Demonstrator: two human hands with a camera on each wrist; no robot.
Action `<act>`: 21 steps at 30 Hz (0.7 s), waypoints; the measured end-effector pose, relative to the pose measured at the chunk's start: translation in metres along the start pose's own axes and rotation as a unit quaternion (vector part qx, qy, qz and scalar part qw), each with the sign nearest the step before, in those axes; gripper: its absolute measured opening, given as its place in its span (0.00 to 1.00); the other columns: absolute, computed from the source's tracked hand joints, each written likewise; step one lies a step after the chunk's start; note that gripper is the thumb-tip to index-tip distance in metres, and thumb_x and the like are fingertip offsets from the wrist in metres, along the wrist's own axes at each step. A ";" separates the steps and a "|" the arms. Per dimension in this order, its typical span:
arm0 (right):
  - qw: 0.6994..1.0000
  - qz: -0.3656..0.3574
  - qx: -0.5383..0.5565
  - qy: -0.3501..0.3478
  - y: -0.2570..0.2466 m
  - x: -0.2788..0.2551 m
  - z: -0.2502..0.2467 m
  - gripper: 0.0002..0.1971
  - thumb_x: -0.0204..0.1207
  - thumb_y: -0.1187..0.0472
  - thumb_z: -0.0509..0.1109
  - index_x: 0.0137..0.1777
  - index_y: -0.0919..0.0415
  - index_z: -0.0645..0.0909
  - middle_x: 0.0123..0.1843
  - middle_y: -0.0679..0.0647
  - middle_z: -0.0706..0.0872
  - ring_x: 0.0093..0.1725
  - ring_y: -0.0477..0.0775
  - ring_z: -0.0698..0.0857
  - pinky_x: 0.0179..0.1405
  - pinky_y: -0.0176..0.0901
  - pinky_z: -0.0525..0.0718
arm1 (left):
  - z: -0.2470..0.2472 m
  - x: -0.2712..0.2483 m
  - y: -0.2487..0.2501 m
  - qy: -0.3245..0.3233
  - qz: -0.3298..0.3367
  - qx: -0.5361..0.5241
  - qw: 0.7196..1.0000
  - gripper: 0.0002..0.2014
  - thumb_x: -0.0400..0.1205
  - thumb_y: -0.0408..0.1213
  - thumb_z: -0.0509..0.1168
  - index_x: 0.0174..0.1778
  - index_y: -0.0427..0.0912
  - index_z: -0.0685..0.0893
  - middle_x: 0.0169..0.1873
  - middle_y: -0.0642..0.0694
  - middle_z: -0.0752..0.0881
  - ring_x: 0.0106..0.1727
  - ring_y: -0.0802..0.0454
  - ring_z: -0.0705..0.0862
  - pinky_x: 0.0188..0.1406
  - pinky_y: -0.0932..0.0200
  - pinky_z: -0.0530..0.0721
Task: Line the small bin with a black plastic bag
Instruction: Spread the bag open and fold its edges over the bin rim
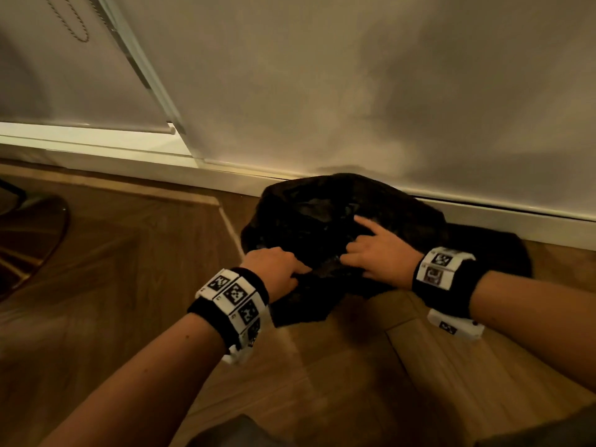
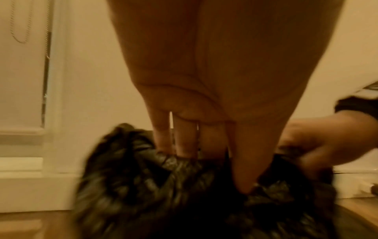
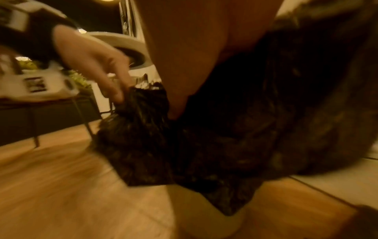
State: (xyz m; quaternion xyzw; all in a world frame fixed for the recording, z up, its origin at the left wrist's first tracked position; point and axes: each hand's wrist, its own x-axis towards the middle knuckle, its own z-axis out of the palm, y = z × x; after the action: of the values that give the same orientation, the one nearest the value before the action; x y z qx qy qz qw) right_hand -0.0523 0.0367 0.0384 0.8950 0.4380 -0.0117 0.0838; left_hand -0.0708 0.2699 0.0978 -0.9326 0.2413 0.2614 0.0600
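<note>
The crumpled black plastic bag point(image 1: 322, 221) bulges on the wooden floor against the wall and hides most of the small bin. Below the bag in the right wrist view, a pale rounded wall point(image 3: 204, 215) shows, apparently the bin. My left hand point(image 1: 280, 262) pinches the bag's near edge, with fingers and thumb sunk into its folds point(image 2: 143, 186). Close beside it, my right hand point(image 1: 377, 253) grips the same edge with curled fingers, its index finger stretched out over the bag. The right thumb presses into the plastic point(image 3: 245, 129).
A white skirting board point(image 1: 483, 211) runs behind the bag along a plain wall. A blind with a bead chain point(image 1: 74, 24) hangs at the upper left. A dark round piece of furniture point(image 1: 32, 237) stands at the left edge. A low table on thin legs point(image 3: 51, 113) appears further off.
</note>
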 end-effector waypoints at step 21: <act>0.997 0.068 -0.010 0.038 0.016 -0.034 0.014 0.49 0.42 0.56 0.77 0.73 0.50 0.73 0.75 0.57 0.76 0.79 0.62 0.69 0.77 0.65 0.57 | 0.025 0.025 -0.034 -0.052 0.108 -0.070 0.990 0.31 0.77 0.21 0.53 0.66 0.60 0.80 0.72 0.57 0.78 0.80 0.56 0.64 0.84 0.53 0.40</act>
State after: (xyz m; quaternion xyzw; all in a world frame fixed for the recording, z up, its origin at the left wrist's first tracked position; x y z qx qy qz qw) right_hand -0.0598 -0.0013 0.0300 0.9218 0.3787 0.0326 0.0765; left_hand -0.0474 0.2957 0.0630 -0.8882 0.3182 0.3307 -0.0215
